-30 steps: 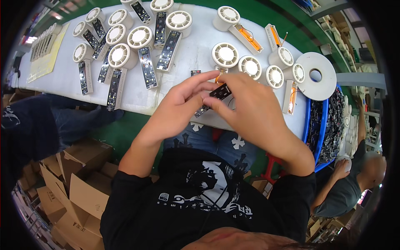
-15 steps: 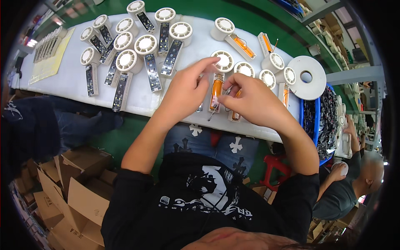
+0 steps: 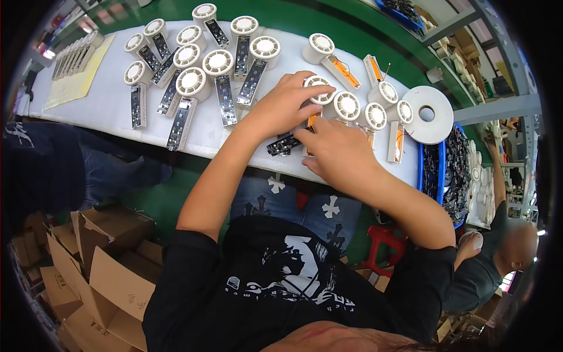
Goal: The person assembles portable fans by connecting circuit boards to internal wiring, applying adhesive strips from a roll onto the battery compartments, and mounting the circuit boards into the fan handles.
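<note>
A white unit with a round vented head and a narrow trough-shaped handle lies in front of me. My left hand curls over it, fingers and thumb about the head. My right hand bends its fingers over the handle, where an orange cylindrical cell shows partly; what the fingertips grip is hidden. Just left of those fingertips sits a small black circuit board, beside the handle. Close on the right stands another white unit, its handle mostly covered by my right hand.
Several similar units with black boards cover the table's left half. More with orange cells lie at back right, near a white reel. A blue bin of black parts flanks the table. Cardboard boxes and a co-worker are nearby.
My left hand has come down onto the unit's head. The right hand has shifted slightly left and lower over the handle. The black board now shows left of it.
</note>
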`<state>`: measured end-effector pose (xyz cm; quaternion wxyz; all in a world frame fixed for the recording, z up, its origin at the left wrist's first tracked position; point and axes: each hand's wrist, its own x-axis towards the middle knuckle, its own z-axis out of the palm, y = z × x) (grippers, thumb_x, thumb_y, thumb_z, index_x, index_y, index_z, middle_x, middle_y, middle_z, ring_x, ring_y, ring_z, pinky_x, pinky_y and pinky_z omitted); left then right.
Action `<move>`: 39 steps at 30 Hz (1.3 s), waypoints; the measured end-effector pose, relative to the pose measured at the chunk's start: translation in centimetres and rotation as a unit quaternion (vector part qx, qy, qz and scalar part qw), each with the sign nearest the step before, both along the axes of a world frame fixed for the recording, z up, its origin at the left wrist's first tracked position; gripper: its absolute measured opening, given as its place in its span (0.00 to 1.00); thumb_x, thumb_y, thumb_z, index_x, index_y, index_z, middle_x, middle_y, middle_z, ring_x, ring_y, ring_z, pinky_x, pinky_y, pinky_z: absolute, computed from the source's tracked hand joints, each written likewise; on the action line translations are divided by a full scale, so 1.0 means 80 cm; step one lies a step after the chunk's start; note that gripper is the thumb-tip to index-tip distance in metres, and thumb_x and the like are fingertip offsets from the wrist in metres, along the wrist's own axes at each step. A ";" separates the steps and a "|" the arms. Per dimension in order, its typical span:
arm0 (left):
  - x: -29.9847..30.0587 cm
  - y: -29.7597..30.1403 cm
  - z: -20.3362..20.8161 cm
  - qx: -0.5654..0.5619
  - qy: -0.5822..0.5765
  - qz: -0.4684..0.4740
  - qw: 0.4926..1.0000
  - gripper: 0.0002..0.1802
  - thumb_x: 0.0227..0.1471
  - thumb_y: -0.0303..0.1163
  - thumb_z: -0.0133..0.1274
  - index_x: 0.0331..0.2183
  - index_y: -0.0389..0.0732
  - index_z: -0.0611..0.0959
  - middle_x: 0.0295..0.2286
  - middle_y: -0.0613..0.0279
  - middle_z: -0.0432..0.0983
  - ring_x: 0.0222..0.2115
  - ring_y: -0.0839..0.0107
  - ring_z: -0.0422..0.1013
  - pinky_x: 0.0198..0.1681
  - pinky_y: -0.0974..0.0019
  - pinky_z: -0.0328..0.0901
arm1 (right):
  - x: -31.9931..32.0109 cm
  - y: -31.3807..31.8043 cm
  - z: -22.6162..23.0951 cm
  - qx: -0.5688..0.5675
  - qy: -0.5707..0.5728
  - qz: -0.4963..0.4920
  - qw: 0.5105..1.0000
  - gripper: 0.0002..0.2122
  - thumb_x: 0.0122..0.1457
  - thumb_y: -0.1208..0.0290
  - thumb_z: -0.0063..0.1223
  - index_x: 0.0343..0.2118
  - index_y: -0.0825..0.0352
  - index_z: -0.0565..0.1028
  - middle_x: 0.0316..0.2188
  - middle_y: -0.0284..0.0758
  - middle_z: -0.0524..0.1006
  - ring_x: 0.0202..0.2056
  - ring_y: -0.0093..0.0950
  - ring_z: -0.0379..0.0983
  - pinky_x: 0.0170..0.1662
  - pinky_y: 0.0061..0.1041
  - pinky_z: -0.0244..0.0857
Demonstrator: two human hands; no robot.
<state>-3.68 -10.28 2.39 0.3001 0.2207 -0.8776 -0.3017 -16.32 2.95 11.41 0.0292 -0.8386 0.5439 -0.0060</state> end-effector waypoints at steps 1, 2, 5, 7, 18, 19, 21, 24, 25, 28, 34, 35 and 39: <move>0.001 0.000 0.001 -0.001 0.000 0.000 1.000 0.24 0.56 0.33 0.59 0.55 0.53 0.80 0.55 0.49 0.67 0.54 0.52 0.68 0.57 0.58 0.65 | 0.008 -0.001 -0.005 -0.001 0.000 0.000 1.000 0.16 0.49 0.72 0.65 0.43 0.65 0.77 0.34 0.37 0.74 0.37 0.32 0.78 0.35 0.32 0.74; 0.001 0.000 0.003 0.023 -0.007 0.007 1.000 0.24 0.55 0.34 0.60 0.55 0.53 0.80 0.54 0.49 0.67 0.53 0.52 0.68 0.56 0.58 0.66 | 0.015 -0.003 -0.012 -0.016 0.028 0.001 0.999 0.17 0.48 0.71 0.66 0.42 0.65 0.77 0.34 0.37 0.74 0.37 0.33 0.77 0.35 0.32 0.73; 0.003 0.001 0.008 0.070 -0.020 0.020 0.997 0.24 0.54 0.34 0.61 0.54 0.52 0.80 0.52 0.48 0.68 0.52 0.52 0.69 0.54 0.58 0.67 | 0.023 -0.005 -0.030 -0.046 0.082 0.002 0.996 0.18 0.46 0.67 0.69 0.40 0.65 0.78 0.35 0.37 0.74 0.37 0.34 0.77 0.34 0.32 0.73; 0.006 0.005 0.012 0.061 -0.022 0.034 0.997 0.24 0.53 0.33 0.62 0.53 0.51 0.80 0.51 0.48 0.69 0.51 0.53 0.69 0.53 0.58 0.67 | 0.020 -0.010 -0.035 -0.085 0.070 0.023 0.994 0.14 0.46 0.70 0.68 0.37 0.65 0.78 0.33 0.36 0.74 0.36 0.34 0.76 0.33 0.32 0.72; 0.029 0.029 0.016 0.080 0.031 0.068 0.994 0.28 0.48 0.33 0.66 0.52 0.47 0.78 0.59 0.49 0.64 0.52 0.51 0.71 0.51 0.57 0.69 | -0.048 -0.047 -0.005 0.009 -0.429 -0.279 0.859 0.05 0.59 0.74 0.57 0.34 0.67 0.72 0.20 0.31 0.75 0.22 0.19 0.71 0.24 0.21 0.62; 0.028 0.030 0.016 0.062 0.031 0.069 0.995 0.29 0.47 0.33 0.66 0.53 0.47 0.77 0.61 0.49 0.62 0.53 0.51 0.71 0.51 0.57 0.69 | -0.053 -0.048 -0.007 0.018 -0.480 -0.300 0.824 0.05 0.61 0.74 0.56 0.35 0.68 0.72 0.19 0.30 0.75 0.21 0.17 0.71 0.23 0.19 0.61; 0.026 0.033 0.016 0.044 0.028 0.072 0.996 0.31 0.46 0.32 0.67 0.53 0.46 0.77 0.62 0.49 0.61 0.54 0.50 0.70 0.51 0.57 0.69 | -0.061 -0.046 -0.005 0.065 -0.520 -0.322 0.788 0.05 0.61 0.74 0.56 0.37 0.67 0.72 0.19 0.30 0.76 0.21 0.17 0.71 0.23 0.18 0.62; 0.015 0.042 0.018 0.038 0.000 0.114 0.993 0.33 0.45 0.32 0.68 0.54 0.47 0.76 0.64 0.50 0.60 0.55 0.51 0.70 0.52 0.58 0.70 | -0.069 -0.045 -0.001 0.156 -0.592 -0.360 0.704 0.06 0.61 0.74 0.55 0.40 0.67 0.72 0.20 0.30 0.76 0.21 0.16 0.72 0.23 0.16 0.62; 0.015 0.040 0.017 0.039 -0.001 0.114 0.993 0.33 0.45 0.32 0.68 0.54 0.47 0.76 0.64 0.50 0.60 0.55 0.51 0.70 0.52 0.58 0.70 | -0.071 -0.045 -0.001 0.178 -0.606 -0.365 0.684 0.07 0.61 0.75 0.55 0.40 0.67 0.72 0.20 0.30 0.76 0.21 0.17 0.72 0.23 0.16 0.63; 0.015 0.032 0.010 0.072 0.013 0.089 0.993 0.33 0.44 0.36 0.69 0.53 0.46 0.76 0.63 0.47 0.61 0.58 0.49 0.67 0.56 0.55 0.67 | -0.076 -0.044 0.004 0.219 -0.632 -0.376 0.641 0.07 0.61 0.75 0.54 0.41 0.66 0.72 0.20 0.30 0.76 0.22 0.17 0.73 0.23 0.15 0.64; 0.022 0.024 0.005 0.077 0.040 0.076 0.993 0.31 0.46 0.30 0.68 0.54 0.45 0.78 0.62 0.56 0.65 0.44 0.61 0.76 0.44 0.64 0.71 | -0.085 -0.034 0.013 0.198 -0.434 -0.317 0.820 0.10 0.62 0.72 0.56 0.46 0.65 0.78 0.23 0.31 0.79 0.22 0.17 0.72 0.25 0.17 0.65; 0.023 0.023 0.007 0.095 0.046 0.070 0.992 0.30 0.47 0.28 0.67 0.54 0.44 0.79 0.62 0.56 0.66 0.42 0.63 0.77 0.42 0.65 0.71 | -0.086 -0.031 0.013 0.193 -0.391 -0.296 0.850 0.11 0.62 0.71 0.56 0.47 0.64 0.79 0.24 0.31 0.80 0.22 0.17 0.72 0.25 0.18 0.66; 0.023 0.018 0.006 0.132 0.058 0.055 0.988 0.28 0.48 0.30 0.67 0.53 0.46 0.81 0.60 0.55 0.67 0.48 0.59 0.74 0.48 0.62 0.70 | -0.076 -0.018 0.007 0.107 -0.244 -0.293 0.918 0.13 0.61 0.71 0.58 0.48 0.62 0.82 0.25 0.32 0.81 0.22 0.19 0.71 0.27 0.22 0.67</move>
